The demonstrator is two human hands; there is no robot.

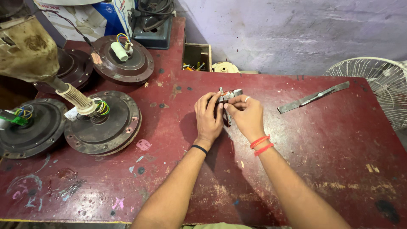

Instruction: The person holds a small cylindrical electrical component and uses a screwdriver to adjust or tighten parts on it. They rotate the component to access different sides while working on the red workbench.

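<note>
Both of my hands meet over the middle of a worn dark-red table (322,140). My left hand (208,118) and my right hand (246,115) together grip a small grey metal part (229,96) with a thin pin sticking up from it. The fingers of both hands close around the part, which hides most of it. My left wrist carries a black band. Two red bands circle my right wrist, and a ring sits on one right finger.
Several round dark fan motor housings (104,123) with coloured wires lie at the left. A flat grey metal bar (313,97) lies at the right. A small wooden box of tools (197,57) stands at the back, and a white fan guard (381,89) at the far right.
</note>
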